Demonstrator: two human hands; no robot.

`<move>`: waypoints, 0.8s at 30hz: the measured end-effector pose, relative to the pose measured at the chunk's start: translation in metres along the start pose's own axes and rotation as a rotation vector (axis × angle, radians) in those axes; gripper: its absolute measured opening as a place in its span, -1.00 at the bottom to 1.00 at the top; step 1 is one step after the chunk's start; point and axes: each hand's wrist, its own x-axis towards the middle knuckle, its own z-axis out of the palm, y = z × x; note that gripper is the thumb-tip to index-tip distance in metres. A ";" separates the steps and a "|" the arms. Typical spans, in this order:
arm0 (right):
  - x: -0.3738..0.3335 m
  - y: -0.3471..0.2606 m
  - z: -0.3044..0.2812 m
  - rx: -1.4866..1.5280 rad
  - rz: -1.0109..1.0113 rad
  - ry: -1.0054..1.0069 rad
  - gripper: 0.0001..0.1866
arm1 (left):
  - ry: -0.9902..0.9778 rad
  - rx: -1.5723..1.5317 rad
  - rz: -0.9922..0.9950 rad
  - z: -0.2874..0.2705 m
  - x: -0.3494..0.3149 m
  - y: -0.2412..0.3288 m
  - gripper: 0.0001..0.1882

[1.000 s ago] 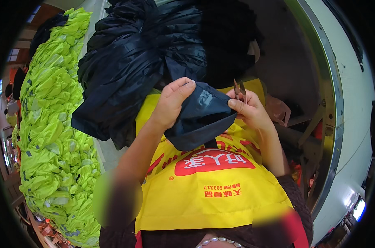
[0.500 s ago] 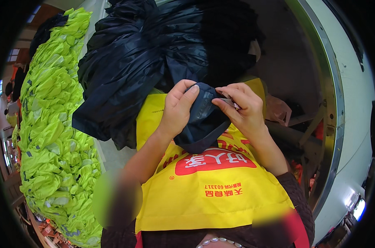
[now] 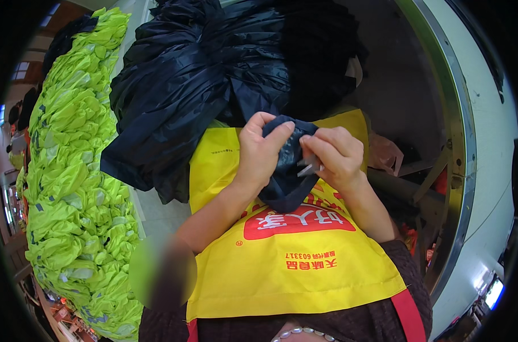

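My left hand (image 3: 260,149) is closed on a piece of dark navy fabric (image 3: 290,191), thumb on top near its upper edge. The fabric is opened out like a sleeve end or pocket above my lap, with a shiny patch on its inner face. At its right edge my right hand (image 3: 338,153) has thumb and forefinger pinched together. A small pale, metallic-looking tool (image 3: 308,170) juts out below those fingers; it is blurred and its exact kind cannot be made out. Whether the fingertips also grip the fabric is hard to see.
A yellow apron (image 3: 259,285) covers my lap. Dark glossy garments (image 3: 196,85) lie heaped just ahead. Bright yellow-green garments (image 3: 76,188) are piled along the left. A metal-edged pale surface (image 3: 461,142) curves along the right, beside a pinkish bag (image 3: 384,153).
Both hands and the fabric have shifted slightly right. My right hand has turned, its fingers curled closer, and the small tool now points down and left.
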 end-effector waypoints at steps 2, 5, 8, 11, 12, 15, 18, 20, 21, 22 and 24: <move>-0.001 -0.002 -0.002 0.120 -0.016 0.006 -0.80 | 0.007 -0.029 -0.012 -0.001 0.000 0.006 -0.84; 0.004 -0.016 -0.020 0.445 0.565 -0.164 -0.81 | 0.005 -0.062 -0.019 -0.005 -0.002 0.004 -0.84; 0.004 -0.019 -0.029 0.503 0.636 -0.213 -0.79 | 0.017 -0.086 -0.031 -0.004 -0.004 0.003 -0.83; -0.001 -0.015 -0.026 0.253 0.413 -0.213 -0.73 | 0.015 -0.138 -0.056 -0.001 -0.005 0.006 -0.83; -0.002 -0.014 -0.025 0.158 0.371 -0.218 -0.71 | 0.014 -0.153 -0.062 0.000 -0.006 0.006 -0.82; -0.008 -0.010 -0.021 -0.010 0.283 -0.219 -0.64 | 0.001 -0.149 -0.048 0.001 -0.008 0.008 -0.80; -0.012 -0.006 -0.017 -0.070 0.246 -0.210 -0.63 | -0.045 -0.153 -0.047 0.002 -0.010 0.010 -0.79; -0.013 -0.004 -0.015 -0.081 0.233 -0.204 -0.63 | -0.065 -0.159 -0.051 0.003 -0.010 0.009 -0.78; -0.012 -0.003 -0.015 -0.081 0.230 -0.202 -0.63 | -0.066 -0.159 -0.053 0.002 -0.010 0.008 -0.79; -0.013 -0.003 -0.014 -0.082 0.226 -0.200 -0.63 | -0.067 -0.159 -0.055 0.002 -0.010 0.008 -0.79; -0.012 -0.003 -0.014 -0.071 0.234 -0.213 -0.64 | -0.067 -0.147 -0.060 0.002 -0.010 0.008 -0.79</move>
